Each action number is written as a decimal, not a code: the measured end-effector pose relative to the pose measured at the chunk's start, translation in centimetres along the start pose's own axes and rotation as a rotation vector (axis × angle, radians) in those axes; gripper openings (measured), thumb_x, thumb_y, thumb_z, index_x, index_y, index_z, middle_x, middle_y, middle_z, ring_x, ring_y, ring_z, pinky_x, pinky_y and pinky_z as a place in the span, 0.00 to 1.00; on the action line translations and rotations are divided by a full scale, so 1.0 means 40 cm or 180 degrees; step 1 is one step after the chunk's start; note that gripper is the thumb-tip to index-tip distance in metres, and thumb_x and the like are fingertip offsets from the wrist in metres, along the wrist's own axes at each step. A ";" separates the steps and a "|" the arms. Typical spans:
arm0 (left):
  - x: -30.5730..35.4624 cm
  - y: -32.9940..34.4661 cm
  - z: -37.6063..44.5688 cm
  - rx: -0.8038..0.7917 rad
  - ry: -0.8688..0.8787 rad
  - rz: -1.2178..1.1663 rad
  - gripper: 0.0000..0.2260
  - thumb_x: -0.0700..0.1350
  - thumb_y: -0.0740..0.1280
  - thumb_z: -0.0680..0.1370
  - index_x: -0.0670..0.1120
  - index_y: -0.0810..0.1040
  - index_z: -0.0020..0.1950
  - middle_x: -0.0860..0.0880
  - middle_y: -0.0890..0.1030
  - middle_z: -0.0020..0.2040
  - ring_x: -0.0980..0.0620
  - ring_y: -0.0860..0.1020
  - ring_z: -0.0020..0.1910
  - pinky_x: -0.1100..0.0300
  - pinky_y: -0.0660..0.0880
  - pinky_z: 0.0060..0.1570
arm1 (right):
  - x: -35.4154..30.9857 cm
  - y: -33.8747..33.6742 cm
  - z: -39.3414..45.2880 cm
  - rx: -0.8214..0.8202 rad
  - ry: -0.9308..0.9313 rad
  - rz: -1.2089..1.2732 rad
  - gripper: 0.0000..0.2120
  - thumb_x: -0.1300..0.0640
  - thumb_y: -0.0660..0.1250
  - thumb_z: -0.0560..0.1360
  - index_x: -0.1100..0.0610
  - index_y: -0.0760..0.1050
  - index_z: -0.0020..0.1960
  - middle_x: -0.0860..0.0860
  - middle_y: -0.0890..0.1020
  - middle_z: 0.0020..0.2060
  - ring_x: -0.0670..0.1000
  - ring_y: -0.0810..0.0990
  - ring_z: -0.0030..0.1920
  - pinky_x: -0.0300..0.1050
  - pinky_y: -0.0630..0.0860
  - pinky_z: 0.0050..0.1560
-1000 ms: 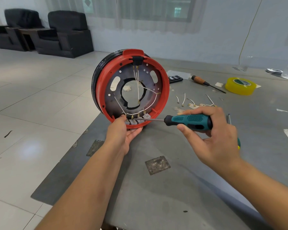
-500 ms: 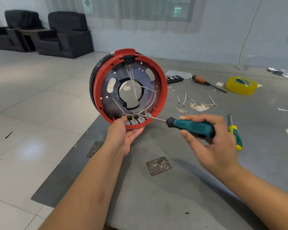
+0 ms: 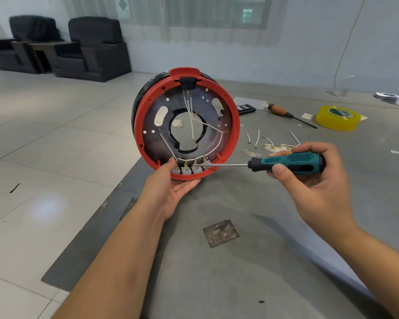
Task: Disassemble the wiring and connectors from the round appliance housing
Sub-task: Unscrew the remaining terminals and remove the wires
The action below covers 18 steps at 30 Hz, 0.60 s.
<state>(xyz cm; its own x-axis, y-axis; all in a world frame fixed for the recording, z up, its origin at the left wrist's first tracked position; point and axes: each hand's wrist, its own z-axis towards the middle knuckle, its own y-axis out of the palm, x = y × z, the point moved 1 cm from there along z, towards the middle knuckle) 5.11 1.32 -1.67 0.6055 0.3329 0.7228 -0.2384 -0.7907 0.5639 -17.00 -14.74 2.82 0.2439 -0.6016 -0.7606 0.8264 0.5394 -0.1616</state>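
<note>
The right hand [image 3: 313,178] is curled around the teal-and-black handle of a screwdriver [image 3: 286,164], whose shaft is held nearly level and pointed left, its tip set at the row of grey connectors [image 3: 187,170] along the bottom inside of the round housing [image 3: 186,125]. The left hand [image 3: 171,187] is cupped under the lower red rim, palm up, with the thumb pressed against the leftmost connector. The housing is propped upright on its edge at the near-left edge of the grey tabletop [image 3: 240,261], open side turned toward the camera. White wires [image 3: 191,116] are seen running from a black socket at the top down to the connectors. Behind the right hand, loose wire pieces [image 3: 270,142], a wooden-handled screwdriver [image 3: 288,114] and a yellow tape roll [image 3: 338,117] are laid on the tabletop.
</note>
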 end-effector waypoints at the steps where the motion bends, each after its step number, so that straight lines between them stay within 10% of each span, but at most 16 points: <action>1: 0.000 0.001 -0.001 -0.0035 0.0014 0.0031 0.14 0.47 0.67 0.85 0.40 0.76 0.67 0.35 0.87 0.55 0.36 0.88 0.50 0.44 0.86 0.45 | -0.004 0.001 0.001 0.0009 -0.0032 0.0025 0.17 0.50 0.75 0.72 0.44 0.72 0.57 0.41 0.80 0.52 0.55 0.83 0.58 0.60 0.83 0.52; 12: -0.002 0.006 -0.021 -0.0105 -0.0078 0.0402 0.21 0.58 0.64 0.85 0.41 0.77 0.67 0.38 0.88 0.52 0.38 0.88 0.50 0.45 0.85 0.51 | -0.005 0.035 0.003 -0.0006 -0.0034 0.0053 0.18 0.43 0.75 0.72 0.40 0.72 0.57 0.41 0.81 0.52 0.52 0.84 0.57 0.54 0.85 0.50; 18: -0.003 0.009 -0.032 -0.0012 -0.0023 0.0823 0.21 0.54 0.57 0.88 0.38 0.79 0.62 0.37 0.88 0.47 0.44 0.86 0.35 0.61 0.81 0.31 | -0.022 0.029 0.015 -0.0013 0.0023 0.0027 0.18 0.40 0.76 0.70 0.39 0.72 0.54 0.40 0.81 0.49 0.54 0.84 0.53 0.55 0.85 0.48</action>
<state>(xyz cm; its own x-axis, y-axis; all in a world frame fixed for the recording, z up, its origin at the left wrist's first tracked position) 3.97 1.63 -1.05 0.5296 0.1162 0.8402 -0.3888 -0.8471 0.3623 -15.96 -13.91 3.68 0.2471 -0.5928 -0.7665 0.8222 0.5469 -0.1578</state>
